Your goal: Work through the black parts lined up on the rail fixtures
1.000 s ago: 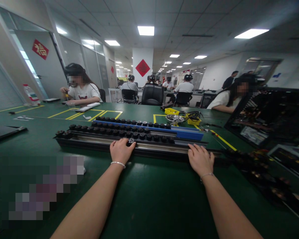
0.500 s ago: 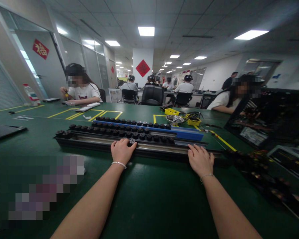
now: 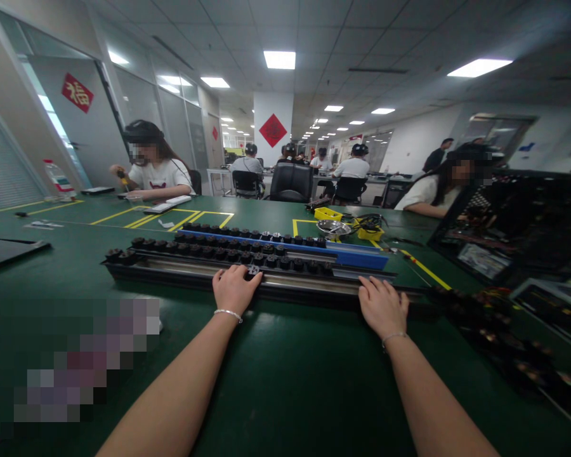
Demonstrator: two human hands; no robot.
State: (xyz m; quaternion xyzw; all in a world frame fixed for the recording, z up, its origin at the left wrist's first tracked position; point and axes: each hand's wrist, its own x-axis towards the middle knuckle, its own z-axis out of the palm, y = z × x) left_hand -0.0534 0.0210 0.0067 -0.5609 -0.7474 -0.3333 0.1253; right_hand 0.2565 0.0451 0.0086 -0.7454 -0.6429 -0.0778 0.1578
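Left hand (image 3: 235,291) edged right, green table (image 3: 304,374), lit office (image 3: 273,103)

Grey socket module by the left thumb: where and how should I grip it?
I'd pinch the grey socket module by its exposed upper part, thumb and fingers on opposite sides, coming down from the near side. Its top shows at the nearest black rail, beside the left hand; its lower part is hidden.

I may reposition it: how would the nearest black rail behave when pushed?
The rail is probably stiff, since it runs straight. It would likely slide rather than roll, having long, straight sides along the table. Pushed at one end, it might pivot, given its length.
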